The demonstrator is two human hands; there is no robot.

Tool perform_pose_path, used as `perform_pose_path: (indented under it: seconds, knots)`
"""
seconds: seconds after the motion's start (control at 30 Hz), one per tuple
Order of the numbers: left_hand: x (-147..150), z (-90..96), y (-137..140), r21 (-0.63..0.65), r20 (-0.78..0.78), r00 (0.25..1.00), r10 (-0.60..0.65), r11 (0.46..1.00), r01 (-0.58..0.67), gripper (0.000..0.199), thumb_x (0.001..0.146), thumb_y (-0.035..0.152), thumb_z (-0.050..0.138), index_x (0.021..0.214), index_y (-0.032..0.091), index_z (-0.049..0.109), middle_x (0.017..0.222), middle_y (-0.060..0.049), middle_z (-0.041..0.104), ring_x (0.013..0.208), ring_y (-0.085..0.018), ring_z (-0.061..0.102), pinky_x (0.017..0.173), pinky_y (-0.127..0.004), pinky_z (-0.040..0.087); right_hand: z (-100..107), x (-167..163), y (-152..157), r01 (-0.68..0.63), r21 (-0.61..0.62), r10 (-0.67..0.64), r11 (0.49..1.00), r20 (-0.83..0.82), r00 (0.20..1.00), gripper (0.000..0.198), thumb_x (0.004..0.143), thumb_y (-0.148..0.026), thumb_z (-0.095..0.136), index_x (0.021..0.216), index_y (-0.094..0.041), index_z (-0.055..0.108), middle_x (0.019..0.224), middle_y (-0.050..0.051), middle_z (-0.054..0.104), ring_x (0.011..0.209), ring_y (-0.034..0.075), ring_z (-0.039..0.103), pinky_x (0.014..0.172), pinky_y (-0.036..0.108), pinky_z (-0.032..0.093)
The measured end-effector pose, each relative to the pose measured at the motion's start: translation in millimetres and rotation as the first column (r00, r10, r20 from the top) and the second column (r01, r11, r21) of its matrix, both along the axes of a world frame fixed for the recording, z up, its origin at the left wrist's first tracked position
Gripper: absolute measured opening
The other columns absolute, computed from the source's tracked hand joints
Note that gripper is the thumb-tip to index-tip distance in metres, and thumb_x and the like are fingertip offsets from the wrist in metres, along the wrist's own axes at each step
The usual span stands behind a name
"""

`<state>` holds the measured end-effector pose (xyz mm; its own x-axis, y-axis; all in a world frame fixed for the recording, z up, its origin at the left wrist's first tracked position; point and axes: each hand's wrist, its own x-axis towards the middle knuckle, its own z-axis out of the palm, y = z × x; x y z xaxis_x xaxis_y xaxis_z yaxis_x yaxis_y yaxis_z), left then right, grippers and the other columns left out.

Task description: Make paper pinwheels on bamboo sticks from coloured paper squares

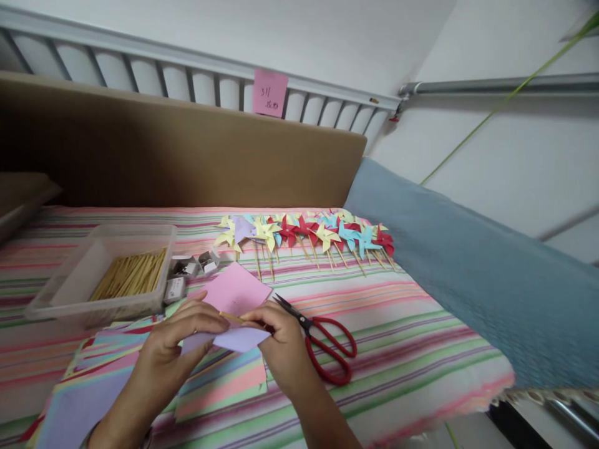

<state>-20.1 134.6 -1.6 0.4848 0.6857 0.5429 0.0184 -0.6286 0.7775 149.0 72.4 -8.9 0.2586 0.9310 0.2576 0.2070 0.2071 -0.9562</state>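
Leftmost, thin yellowish wooden sticks (133,274) are kept in a translucent rectangular plastic tub (105,251), dark bits in open white cardboard boxes (190,269) beside it. Centrally, lilac paper (241,338) and a slim wooden stick (233,318) are pinched between left hand (175,337) and right hand (281,333), fingertips narrowed.

We look at a left hand (175,333) and a right hand (279,330), both bare, with slim fingers whose nails are too small for us to make out. At the left forearm (128,396) we catch a sliver of dark sleeve (148,439), its fabric unclear. The right forearm (321,399) we see bare to the bottom edge.
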Motion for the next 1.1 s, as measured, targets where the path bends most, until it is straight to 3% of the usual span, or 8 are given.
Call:
perform_pose_path:
  seconds: [0.3, 0.67, 0.9, 1.1]
  knots:
    - [-6, -2.2, 0, 0.010, 0.012, 0.998, 0.069, 0.998, -0.069, 0.015, 0.070, 0.017, 0.066, 0.079, 0.027, 0.074, 0.079, -0.005, 0.069, 0.078, -0.021, 0.063, 0.090, -0.034, 0.040, -2, -3, -1, 0.027, -0.018, -0.027, 0.999, 0.024, 0.999, 0.020, 0.068, -0.004, 0.061, 0.072, -0.021, 0.072, 0.067, -0.001, 0.059, 0.064, 0.012, 0.054, 0.055, 0.020, 0.037]
    - [-10, 3.7, -3, -0.033, 0.050, 0.994, 0.097, 0.995, -0.096, 0.014, 0.069, 0.018, 0.067, 0.076, 0.027, 0.075, 0.084, -0.007, 0.070, 0.082, -0.023, 0.061, 0.079, -0.033, 0.043, -9, -10, 2, 0.031, 0.024, -0.032, 0.999, 0.024, 0.999, 0.028, 0.064, -0.001, 0.057, 0.074, -0.022, 0.072, 0.070, -0.002, 0.061, 0.066, 0.012, 0.056, 0.057, 0.020, 0.040]
    - [-8, 3.0, -3, 0.005, 0.039, 0.994, 0.101, 0.995, -0.101, 0.014, 0.071, 0.019, 0.066, 0.078, 0.028, 0.074, 0.082, -0.006, 0.070, 0.080, -0.023, 0.062, 0.081, -0.034, 0.044, -8, -10, 2, 0.036, 0.038, -0.037, 0.999, 0.031, 0.999, 0.030, 0.062, 0.001, 0.056, 0.071, -0.023, 0.072, 0.067, -0.002, 0.060, 0.063, 0.012, 0.055, 0.055, 0.019, 0.040]
    - [-6, 4.5, -4, -0.087, 0.057, 0.992, 0.113, 0.990, -0.108, 0.011, 0.067, 0.019, 0.069, 0.072, 0.027, 0.074, 0.078, -0.006, 0.070, 0.078, -0.023, 0.062, 0.087, -0.035, 0.041, -9, -9, 1, 0.041, 0.053, -0.044, 0.998, 0.062, 0.997, 0.036, 0.060, 0.005, 0.052, 0.072, -0.023, 0.071, 0.069, -0.002, 0.060, 0.065, 0.012, 0.056, 0.057, 0.020, 0.041]
